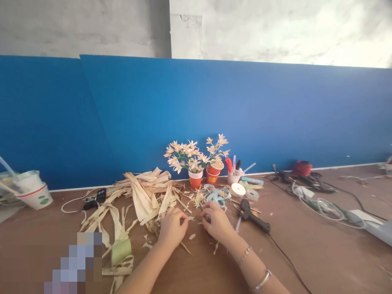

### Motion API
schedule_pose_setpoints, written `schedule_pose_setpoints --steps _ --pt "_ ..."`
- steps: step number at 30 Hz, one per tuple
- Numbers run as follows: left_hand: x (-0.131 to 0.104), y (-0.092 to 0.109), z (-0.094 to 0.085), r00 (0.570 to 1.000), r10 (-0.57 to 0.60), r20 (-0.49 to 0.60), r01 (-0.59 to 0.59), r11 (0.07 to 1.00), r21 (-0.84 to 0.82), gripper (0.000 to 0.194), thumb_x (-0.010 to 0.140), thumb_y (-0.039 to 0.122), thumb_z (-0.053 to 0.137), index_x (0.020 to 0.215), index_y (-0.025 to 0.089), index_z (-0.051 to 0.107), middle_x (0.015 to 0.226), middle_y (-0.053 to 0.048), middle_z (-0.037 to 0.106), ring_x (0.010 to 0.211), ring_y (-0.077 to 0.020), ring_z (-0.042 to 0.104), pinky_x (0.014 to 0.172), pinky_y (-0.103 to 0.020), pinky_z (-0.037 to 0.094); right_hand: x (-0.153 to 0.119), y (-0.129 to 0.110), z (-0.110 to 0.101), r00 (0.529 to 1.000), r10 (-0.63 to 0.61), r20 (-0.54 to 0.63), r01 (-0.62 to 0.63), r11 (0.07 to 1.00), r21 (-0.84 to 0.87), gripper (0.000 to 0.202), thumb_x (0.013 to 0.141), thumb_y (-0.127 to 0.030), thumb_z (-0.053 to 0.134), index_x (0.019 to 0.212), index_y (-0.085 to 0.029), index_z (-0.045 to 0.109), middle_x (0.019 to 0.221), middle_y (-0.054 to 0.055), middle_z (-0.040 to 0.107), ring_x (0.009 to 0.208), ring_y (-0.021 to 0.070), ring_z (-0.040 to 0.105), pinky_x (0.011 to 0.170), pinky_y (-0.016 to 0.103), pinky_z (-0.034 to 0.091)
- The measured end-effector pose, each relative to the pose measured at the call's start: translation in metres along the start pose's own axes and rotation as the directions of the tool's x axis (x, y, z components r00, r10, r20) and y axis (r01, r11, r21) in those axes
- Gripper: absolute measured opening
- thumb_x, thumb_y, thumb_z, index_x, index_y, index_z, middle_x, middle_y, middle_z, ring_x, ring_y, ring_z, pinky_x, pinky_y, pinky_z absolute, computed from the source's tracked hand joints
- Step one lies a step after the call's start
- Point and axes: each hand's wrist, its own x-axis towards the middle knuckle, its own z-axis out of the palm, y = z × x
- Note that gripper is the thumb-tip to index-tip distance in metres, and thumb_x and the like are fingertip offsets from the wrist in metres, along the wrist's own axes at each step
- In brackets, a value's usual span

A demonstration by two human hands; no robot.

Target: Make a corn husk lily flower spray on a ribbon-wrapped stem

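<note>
My left hand (174,227) is closed, thumb and fingers curled together beside the pile of dried corn husks (143,200). A small pale piece shows at its fingertips; whether it is gripped I cannot make out. My right hand (217,220) is closed too, its fingers curled around something small and dark that is mostly hidden. Just beyond the hands are loose pale husk flowers (198,197) and a light blue ribbon (218,195). Husk-coloured flowers (186,152) on green stems stand in a red paper cup (195,179), with more stems by stacked red cups (212,175).
A black glue gun (252,216) lies right of my right hand, its cord running forward. Farther right are cables (327,208) and a white power strip (376,228). Tape rolls (238,189), a cup of tools (233,178), a green roll (121,251) and a white bucket (36,196) stand about.
</note>
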Motion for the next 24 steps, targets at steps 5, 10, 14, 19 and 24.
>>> schedule_pose_setpoints --steps 5,10,14,19,24 --pt "-0.002 -0.002 0.005 0.994 0.071 0.083 -0.075 0.996 0.049 0.020 0.078 0.021 0.055 0.061 0.021 0.066 0.076 -0.004 0.065 0.083 -0.0216 0.055 0.072 -0.034 0.033 -0.003 -0.002 0.004 0.995 -0.033 0.093 0.039 0.997 -0.063 0.020 0.062 -0.002 0.054 0.066 -0.019 0.064 0.094 0.006 0.058 0.089 0.0219 0.054 0.077 0.032 0.043" --pt "-0.003 -0.001 0.007 0.995 0.097 0.036 -0.096 0.995 -0.027 0.012 0.073 0.016 0.059 0.077 0.023 0.068 0.084 -0.003 0.065 0.089 -0.0227 0.054 0.075 -0.035 0.037 -0.001 -0.003 0.004 0.996 -0.007 0.089 0.010 0.999 -0.036 0.019 0.064 -0.002 0.053 0.064 -0.019 0.063 0.092 0.006 0.059 0.086 0.0212 0.055 0.077 0.032 0.042" --pt "-0.004 0.004 0.005 0.984 0.180 0.008 -0.178 0.978 -0.111 0.020 0.074 0.015 0.059 0.090 0.024 0.067 0.089 -0.003 0.064 0.091 -0.0224 0.053 0.081 -0.036 0.038 -0.001 -0.006 0.002 0.997 -0.040 0.069 0.033 0.995 0.098 0.018 0.066 -0.004 0.055 0.070 -0.019 0.063 0.096 0.006 0.058 0.089 0.0204 0.055 0.078 0.032 0.043" --pt "-0.001 0.006 0.004 0.985 0.173 -0.008 -0.173 0.974 -0.149 0.012 0.078 0.015 0.056 0.073 0.022 0.064 0.083 -0.003 0.064 0.088 -0.0215 0.054 0.078 -0.035 0.039 -0.001 -0.010 0.004 0.998 -0.038 0.054 0.027 0.979 0.204 0.015 0.068 -0.006 0.055 0.073 -0.018 0.062 0.100 0.007 0.056 0.095 0.0212 0.054 0.083 0.033 0.043" --pt "0.002 0.002 0.007 0.995 0.098 -0.030 -0.103 0.964 -0.247 0.011 0.077 0.014 0.055 0.071 0.021 0.062 0.079 -0.002 0.064 0.084 -0.0203 0.055 0.077 -0.033 0.040 0.000 -0.009 0.005 0.999 0.020 0.050 -0.035 0.950 0.311 0.013 0.073 -0.008 0.052 0.070 -0.018 0.060 0.098 0.007 0.056 0.095 0.0198 0.055 0.085 0.032 0.043"
